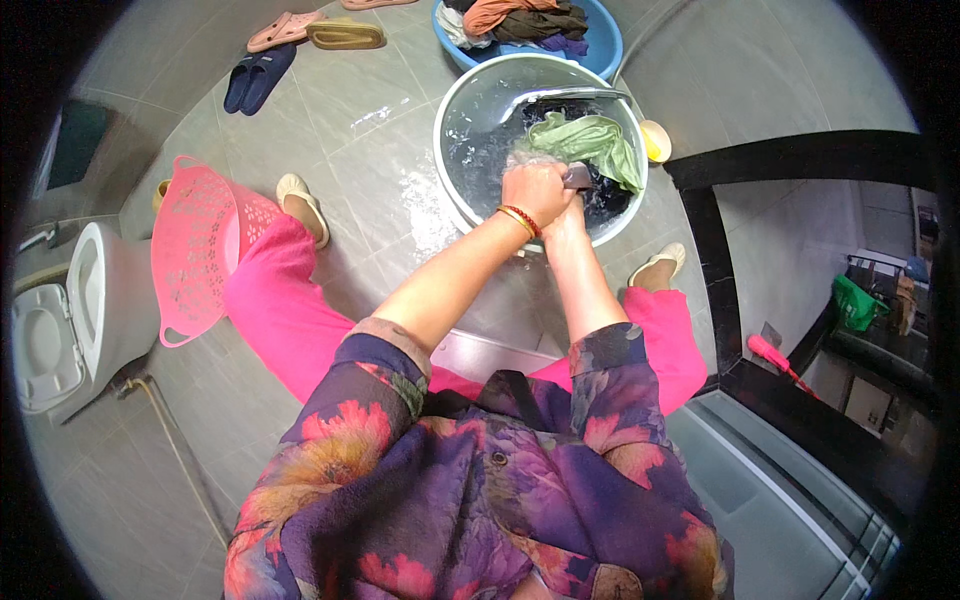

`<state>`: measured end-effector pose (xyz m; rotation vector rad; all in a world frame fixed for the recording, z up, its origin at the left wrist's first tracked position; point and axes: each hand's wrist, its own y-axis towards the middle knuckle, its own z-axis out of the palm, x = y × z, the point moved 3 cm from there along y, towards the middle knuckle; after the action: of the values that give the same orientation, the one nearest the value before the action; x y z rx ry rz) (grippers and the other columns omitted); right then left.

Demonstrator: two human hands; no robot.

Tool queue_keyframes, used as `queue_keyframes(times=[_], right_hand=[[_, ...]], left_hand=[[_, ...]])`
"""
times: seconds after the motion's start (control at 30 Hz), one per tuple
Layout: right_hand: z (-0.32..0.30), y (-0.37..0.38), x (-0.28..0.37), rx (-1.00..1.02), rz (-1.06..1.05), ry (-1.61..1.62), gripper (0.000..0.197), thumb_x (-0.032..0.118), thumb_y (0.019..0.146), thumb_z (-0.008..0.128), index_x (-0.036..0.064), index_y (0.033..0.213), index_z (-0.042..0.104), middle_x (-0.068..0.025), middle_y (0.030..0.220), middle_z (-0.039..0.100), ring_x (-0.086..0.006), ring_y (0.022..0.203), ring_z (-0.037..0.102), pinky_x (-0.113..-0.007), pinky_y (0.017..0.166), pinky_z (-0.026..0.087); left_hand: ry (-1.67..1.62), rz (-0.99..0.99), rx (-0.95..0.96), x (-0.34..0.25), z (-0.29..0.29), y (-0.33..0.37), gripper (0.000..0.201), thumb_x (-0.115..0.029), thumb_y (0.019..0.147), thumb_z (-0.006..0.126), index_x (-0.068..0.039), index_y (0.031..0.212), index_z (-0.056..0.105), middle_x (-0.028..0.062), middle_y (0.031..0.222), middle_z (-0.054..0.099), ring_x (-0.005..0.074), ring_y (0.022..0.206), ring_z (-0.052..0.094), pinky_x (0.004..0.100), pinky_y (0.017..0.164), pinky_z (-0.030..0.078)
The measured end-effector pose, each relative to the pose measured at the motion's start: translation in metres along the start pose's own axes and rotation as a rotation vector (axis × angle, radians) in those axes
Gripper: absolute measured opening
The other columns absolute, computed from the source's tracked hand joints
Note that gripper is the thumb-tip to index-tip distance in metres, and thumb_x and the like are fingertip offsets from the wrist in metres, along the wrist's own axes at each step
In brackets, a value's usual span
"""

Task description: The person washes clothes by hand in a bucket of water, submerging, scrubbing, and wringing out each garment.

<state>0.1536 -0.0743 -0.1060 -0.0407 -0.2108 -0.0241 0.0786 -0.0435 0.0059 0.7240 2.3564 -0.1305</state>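
Both my hands are pressed together over the near side of a round metal basin [450, 170] full of water. My left hand [535, 190], with a red and gold bracelet on its wrist, is clenched on a dark wet garment [585, 180]. My right hand [568, 218] lies mostly hidden under the left one and grips the same cloth. A green garment [590, 145] floats just beyond my hands. Water runs from a hose [560, 97] into the basin's far side.
A blue tub [605, 45] holds several clothes behind the basin. A pink laundry basket [195, 250] lies at my left, a toilet [60, 320] farther left. Slippers [258, 78] lie on the wet tiled floor. A yellow cup [656, 140] and a black door frame [700, 230] are on the right.
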Motion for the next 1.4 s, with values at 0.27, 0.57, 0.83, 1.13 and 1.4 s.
queue_keyframes(times=[0.27, 0.57, 0.83, 1.13, 1.4], right_hand=[[0.059, -0.031, 0.038, -0.664, -0.019, -0.853, 0.031, 0.002, 0.072, 0.056, 0.0096, 0.102, 0.053, 0.0002, 0.093, 0.059, -0.0125, 0.080, 0.055, -0.029, 0.071, 0.044], [0.045, -0.024, 0.049, -0.735, 0.315, -2.229, 0.041, 0.016, 0.065, 0.068, 0.0001, 0.101, 0.058, -0.0202, 0.087, 0.062, -0.0339, 0.079, 0.059, -0.039, 0.076, 0.047], [0.061, -0.018, 0.008, -0.636, 0.528, -0.519, 0.061, 0.056, 0.081, 0.053, 0.0161, 0.126, 0.042, -0.0092, 0.123, 0.050, -0.0327, 0.113, 0.047, -0.067, 0.083, 0.036], [0.100, -0.011, -0.003, -0.284, -0.170, -0.590, 0.031, 0.029, 0.088, 0.047, 0.0086, 0.110, 0.052, -0.0119, 0.101, 0.057, -0.0270, 0.093, 0.057, -0.040, 0.081, 0.049], [0.056, -0.010, 0.008, -0.687, -0.153, -0.714, 0.031, 0.023, 0.087, 0.053, 0.0002, 0.107, 0.055, -0.0117, 0.102, 0.061, -0.0218, 0.091, 0.061, -0.035, 0.080, 0.049]], left_hand=[[-0.177, 0.161, 0.287, 0.119, -0.058, 0.034, 0.044, -0.022, 0.068, 0.065, -0.003, 0.104, 0.047, 0.0185, 0.102, 0.052, 0.0336, 0.098, 0.050, 0.0357, 0.086, 0.041], [0.350, -0.082, 0.584, 0.083, -0.012, 0.014, 0.062, -0.042, 0.067, 0.072, -0.008, 0.114, 0.053, 0.0210, 0.118, 0.049, 0.0380, 0.113, 0.045, 0.0449, 0.090, 0.042], [-0.273, 0.045, 0.252, 0.087, -0.021, 0.020, 0.038, -0.023, 0.065, 0.067, -0.004, 0.098, 0.064, 0.0195, 0.118, 0.049, 0.0321, 0.112, 0.045, 0.0368, 0.098, 0.036], [-0.287, 0.323, -0.229, -0.035, -0.048, -0.032, 0.020, -0.022, 0.077, 0.061, -0.006, 0.087, 0.063, 0.0090, 0.089, 0.058, 0.0237, 0.078, 0.053, 0.0384, 0.072, 0.045], [0.127, 0.132, -0.114, 0.082, -0.040, 0.041, 0.041, -0.045, 0.078, 0.056, -0.005, 0.074, 0.063, 0.0144, 0.084, 0.058, 0.0315, 0.085, 0.054, 0.0417, 0.073, 0.046]])
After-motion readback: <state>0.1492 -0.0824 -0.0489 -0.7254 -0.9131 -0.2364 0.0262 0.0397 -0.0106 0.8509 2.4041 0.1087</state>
